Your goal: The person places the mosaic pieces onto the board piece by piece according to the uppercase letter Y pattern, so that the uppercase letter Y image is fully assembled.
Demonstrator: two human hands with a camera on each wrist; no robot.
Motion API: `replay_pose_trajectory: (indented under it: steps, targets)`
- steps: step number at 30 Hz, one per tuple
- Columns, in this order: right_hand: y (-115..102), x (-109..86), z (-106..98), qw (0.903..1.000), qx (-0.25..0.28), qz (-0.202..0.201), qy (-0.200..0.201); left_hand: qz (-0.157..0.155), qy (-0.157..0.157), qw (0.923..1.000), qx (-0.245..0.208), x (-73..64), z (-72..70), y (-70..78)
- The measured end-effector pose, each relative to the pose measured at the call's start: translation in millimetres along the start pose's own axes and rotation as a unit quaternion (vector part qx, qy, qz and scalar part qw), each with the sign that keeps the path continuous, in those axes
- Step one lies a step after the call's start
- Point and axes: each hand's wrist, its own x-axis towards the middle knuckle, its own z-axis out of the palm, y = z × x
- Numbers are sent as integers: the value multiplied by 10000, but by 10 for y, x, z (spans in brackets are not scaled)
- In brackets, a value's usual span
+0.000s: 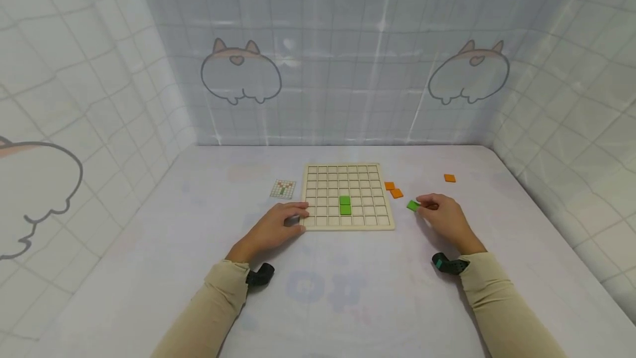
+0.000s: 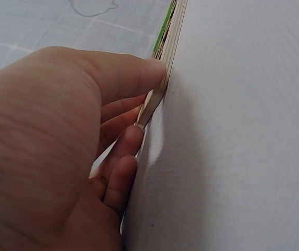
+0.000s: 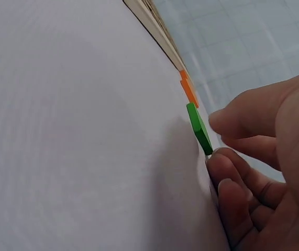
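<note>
My left hand point(image 1: 275, 227) rests against the near left corner of a pale wooden grid board point(image 1: 325, 228), fingertips on its left rim and thumb at the corner. In the left wrist view the thumb touches the board's edge point(image 2: 162, 86). Two green tiles point(image 1: 345, 205) lie in the grid, one behind the other. To the right of the board, my right hand point(image 1: 445, 217) pinches a third green tile point(image 1: 413, 205) at its right end, low over the table. The right wrist view shows this green tile point(image 3: 197, 125) at the fingertips.
Two orange tiles point(image 1: 396, 193) lie close together just right of the board; another orange tile point(image 1: 449, 178) is farther right. A small pattern card point(image 1: 283, 189) with a grid lies left of the board. Sheet-covered walls point(image 1: 348, 70) stand behind and at both sides.
</note>
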Motion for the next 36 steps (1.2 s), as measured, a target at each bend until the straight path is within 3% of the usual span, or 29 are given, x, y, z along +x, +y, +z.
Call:
replay_pose_trajectory:
  steps: [8, 18, 36]
  targets:
    - [-21, 15, 45, 9991, -423, -82, 49, -33, -12, 10000, -42, 0, -1, -4]
    - [-54, 18, 55, 9984, -561, 33, -45, -69, 15, 10000, -42, 8, 11, -15]
    - [-40, -1, 59, 9998, -135, 93, 108, -29, -9, 10000, -23, 16, 9, -41]
